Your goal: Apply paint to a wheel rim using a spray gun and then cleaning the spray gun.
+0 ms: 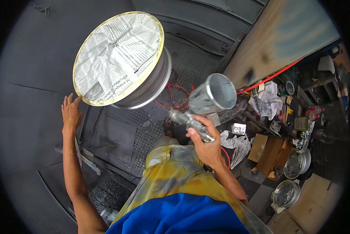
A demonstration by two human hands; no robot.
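A wheel rim (165,80) stands tilted at the upper left. Newspaper (118,54) covers its face, held round the edge by yellow masking tape (161,29). My left hand (71,113) is at the lower left of this edge with its fingers stretched out. One fingertip meets the tape in the picture, but I cannot tell whether it touches. My right hand (208,142) is closed round a paint-stained spray gun (194,126). The gun's grey metal cup (218,93) shows its open mouth, right of the wheel. Its trigger is hidden by my fingers.
A red hose (175,104) lies on the textured floor behind the gun. At the upper right leans a wooden board (280,39). Cluttered shelves, rags (237,146), an open cardboard box (274,156) and other wheel rims (286,193) fill the right side. Grey walls stand left and behind.
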